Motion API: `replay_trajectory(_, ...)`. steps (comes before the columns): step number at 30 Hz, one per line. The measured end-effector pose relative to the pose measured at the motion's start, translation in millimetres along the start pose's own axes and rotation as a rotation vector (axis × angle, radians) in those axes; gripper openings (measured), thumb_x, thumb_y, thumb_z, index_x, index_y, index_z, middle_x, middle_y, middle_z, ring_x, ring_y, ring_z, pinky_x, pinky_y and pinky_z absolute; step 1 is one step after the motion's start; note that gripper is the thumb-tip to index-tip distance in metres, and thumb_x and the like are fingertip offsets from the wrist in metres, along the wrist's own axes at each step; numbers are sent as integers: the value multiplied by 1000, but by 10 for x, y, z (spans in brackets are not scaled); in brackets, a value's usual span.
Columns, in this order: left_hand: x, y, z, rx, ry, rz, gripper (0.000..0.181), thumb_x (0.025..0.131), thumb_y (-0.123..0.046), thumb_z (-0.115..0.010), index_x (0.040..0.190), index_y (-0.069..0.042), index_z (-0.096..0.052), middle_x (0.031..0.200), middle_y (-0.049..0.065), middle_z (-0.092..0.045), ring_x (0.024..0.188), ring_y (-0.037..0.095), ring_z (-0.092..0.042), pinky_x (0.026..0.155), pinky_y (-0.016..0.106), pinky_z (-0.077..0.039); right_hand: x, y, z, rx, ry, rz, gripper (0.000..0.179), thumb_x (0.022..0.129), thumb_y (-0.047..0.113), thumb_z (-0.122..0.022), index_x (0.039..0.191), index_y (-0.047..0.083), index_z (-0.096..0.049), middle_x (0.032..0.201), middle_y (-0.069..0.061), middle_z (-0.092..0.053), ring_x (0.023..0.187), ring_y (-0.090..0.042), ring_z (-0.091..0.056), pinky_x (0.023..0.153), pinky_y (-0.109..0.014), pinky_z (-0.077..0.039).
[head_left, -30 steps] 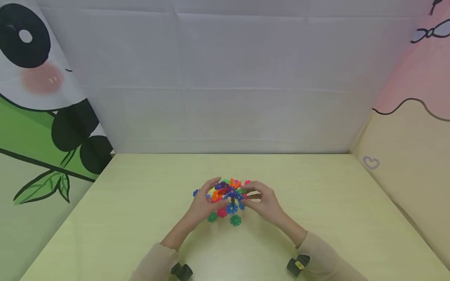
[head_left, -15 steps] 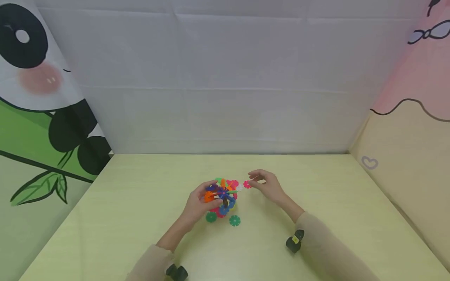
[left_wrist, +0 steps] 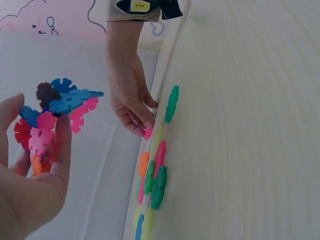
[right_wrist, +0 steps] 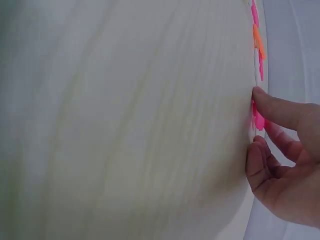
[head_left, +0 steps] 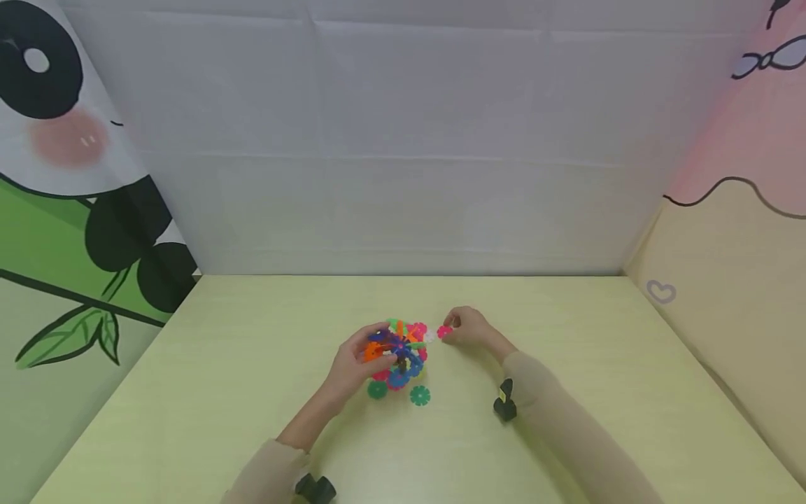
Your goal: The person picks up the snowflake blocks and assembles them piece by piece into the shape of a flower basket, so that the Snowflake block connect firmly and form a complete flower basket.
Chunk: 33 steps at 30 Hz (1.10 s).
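Head view, from where I stand: the left hand (head_left: 348, 367) comes in at about nine o'clock on a cluster of interlocked discs (head_left: 401, 345), fingers curled and thumb crossing its near side, gripping it above the tabletop (head_left: 567, 336). My guess is that it's held up so its many notched sides are easy to reach and the loose pieces beneath don't snag it. Left wrist view backs this up: a brown disc (left_wrist: 47, 94) and a blue disc (left_wrist: 70, 102) jut out past the fingers, apart from the row on the table. At two o'clock from the cluster, the right hand (head_left: 469, 329) reaches low, thumb and fingers pinching a pink disc (head_left: 444, 331) near its edge, likely because a flat piece offers little else to grasp. A white disc (head_left: 430, 336) lies just between that and the pile. Two green ones rest toward me, one green disc (head_left: 420, 395) at five o'clock, another (head_left: 377, 389) at seven. I can't see any container; the loose pieces lie directly on the tabletop.
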<state>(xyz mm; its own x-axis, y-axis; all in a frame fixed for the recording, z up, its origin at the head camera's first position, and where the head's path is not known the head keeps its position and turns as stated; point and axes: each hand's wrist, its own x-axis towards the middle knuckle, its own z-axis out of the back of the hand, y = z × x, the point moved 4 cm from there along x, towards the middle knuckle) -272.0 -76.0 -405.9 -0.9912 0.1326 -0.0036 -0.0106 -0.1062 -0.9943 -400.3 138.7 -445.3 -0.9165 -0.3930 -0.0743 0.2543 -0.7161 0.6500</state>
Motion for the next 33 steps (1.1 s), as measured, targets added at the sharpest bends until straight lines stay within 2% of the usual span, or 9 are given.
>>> replay_trajectory(4,17,-10,-35,-48,75,56,48,86,-22,-62,131,-15,-47,120,11,-53,102,22,-56,80,33,-52,-139,108,95,103,-79,-92,21,73,3,-71,90,-1,-59,82,-10,-60,72,-21,-58,63,-28,-50)
replay_trajectory(7,42,-5,-70,-125,145,115,48,90,-23,-55,134,-10,-41,122,15,-51,98,21,-58,80,32,-52,-258,243,183,315,-122,-133,19,78,-1,-66,95,-6,-59,84,-15,-64,69,-22,-63,61,-31,-55)
replay_trajectory(10,68,-9,-88,-192,208,142,48,93,-26,-46,136,-8,-37,125,15,-49,101,21,-58,83,32,-51,-369,452,268,534,-105,-92,24,83,2,-62,105,-7,-58,90,-17,-65,75,-24,-65,67,-34,-55)
replay_trajectory(13,84,-15,-87,-247,265,151,48,94,-29,-39,138,-8,-34,127,13,-49,107,22,-56,86,32,-49,-467,690,366,631,-68,0,28,85,6,-60,110,-6,-58,94,-16,-65,83,-31,-63,71,-36,-55)
replay_trajectory(16,77,-29,-79,-293,296,159,49,94,-30,-37,138,-9,-33,127,11,-47,110,21,-53,88,31,-48,-533,872,440,612,-48,64,26,85,9,-61,109,-2,-61,92,-13,-66,85,-34,-62,71,-36,-55)
replay_trajectory(20,52,-65,-71,-338,310,165,50,94,-30,-37,139,-8,-31,128,8,-45,110,17,-52,89,29,-47,-592,1031,484,540,-24,114,25,86,10,-62,107,-1,-63,92,-12,-66,80,-26,-64,69,-37,-55)
replay_trajectory(26,48,-75,-68,-349,329,152,50,94,-29,-36,139,-6,-30,123,5,-49,107,16,-53,89,28,-46,-710,1276,543,488,-27,145,24,84,5,-63,105,-5,-63,93,-17,-65,82,-35,-63,67,-36,-55)
replay_trajectory(29,63,-61,-72,-342,344,144,50,94,-28,-34,139,-5,-30,122,5,-50,108,17,-53,89,28,-46,-715,1310,533,459,-35,151,23,83,5,-63,104,-5,-63,92,-16,-65,82,-37,-63,65,-33,-55)
replay_trajectory(33,96,-19,-68,-302,334,152,49,94,-28,-35,138,-6,-33,121,6,-51,109,20,-53,88,30,-47,-632,1226,467,412,-25,171,21,83,8,-65,101,-1,-65,88,-12,-65,75,-30,-64,62,-32,-55)
